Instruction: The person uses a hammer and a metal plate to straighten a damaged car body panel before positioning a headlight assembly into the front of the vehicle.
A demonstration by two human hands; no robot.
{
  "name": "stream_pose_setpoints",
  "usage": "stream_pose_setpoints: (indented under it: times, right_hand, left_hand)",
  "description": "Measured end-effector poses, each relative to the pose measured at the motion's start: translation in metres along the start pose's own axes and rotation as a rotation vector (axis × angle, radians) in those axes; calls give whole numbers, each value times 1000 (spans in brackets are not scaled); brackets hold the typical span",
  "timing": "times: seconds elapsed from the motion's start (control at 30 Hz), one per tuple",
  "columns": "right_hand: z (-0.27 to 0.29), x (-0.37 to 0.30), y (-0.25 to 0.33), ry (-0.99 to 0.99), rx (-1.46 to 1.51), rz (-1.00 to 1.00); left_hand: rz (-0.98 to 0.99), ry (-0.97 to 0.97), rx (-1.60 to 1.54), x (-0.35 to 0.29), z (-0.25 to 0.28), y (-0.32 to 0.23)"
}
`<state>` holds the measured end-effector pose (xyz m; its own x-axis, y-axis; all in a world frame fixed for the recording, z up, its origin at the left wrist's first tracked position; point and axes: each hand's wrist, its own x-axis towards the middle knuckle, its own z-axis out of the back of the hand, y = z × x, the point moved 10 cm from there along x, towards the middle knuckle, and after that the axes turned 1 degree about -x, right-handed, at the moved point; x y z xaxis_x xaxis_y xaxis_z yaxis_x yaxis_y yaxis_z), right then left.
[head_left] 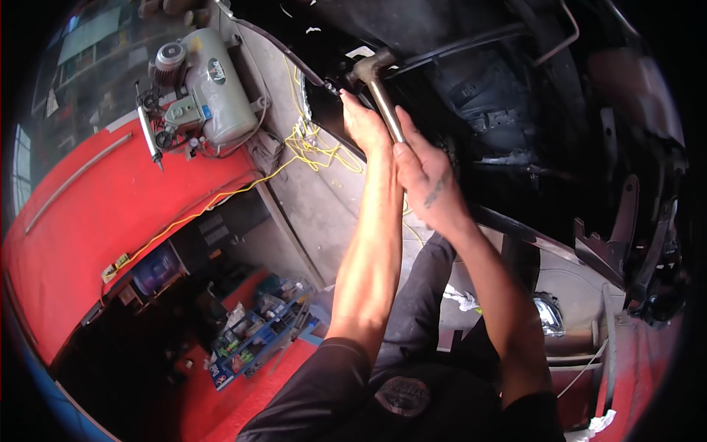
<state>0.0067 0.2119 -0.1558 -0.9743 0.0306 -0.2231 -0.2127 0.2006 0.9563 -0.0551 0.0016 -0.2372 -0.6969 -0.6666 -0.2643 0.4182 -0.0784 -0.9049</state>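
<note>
In my right hand (434,184) is a hammer (384,107), its metal handle running up from my closed fingers. The hammer's head is over the edge of a black car body panel (324,40). My left hand (366,127) is just left of the handle, raised against that same edge. Its fingers look closed around something small and dark at the panel's rim, which I cannot make out. The far side of the left hand is hidden.
A grey air compressor (224,92) stands at the upper left by a red wall (96,191). A yellow cord (313,147) lies tangled on the pale floor. Blue shelving (258,342) holds cluttered items at the lower left. Dark metal brackets (618,228) jut out at right.
</note>
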Motion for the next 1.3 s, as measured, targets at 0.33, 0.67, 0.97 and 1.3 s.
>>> stream_pose_setpoints:
  times: [0.33, 0.67, 0.97, 1.3]
  right_hand:
    - [12, -14, -8, 29, 103, -193]
    - [-2, -3, -5, 147, 216, -208]
    - [14, -12, -4, -21, 264, -338]
    - [25, -8, 6, -148, 65, -103]
  left_hand:
    - [126, 9, -179, -42, -16, -21]
    - [58, 22, 71, -16, 0, -6]
    - [183, 20, -351, -41, -21, -23]
    - [123, 59, -113, -2, -1, 12]
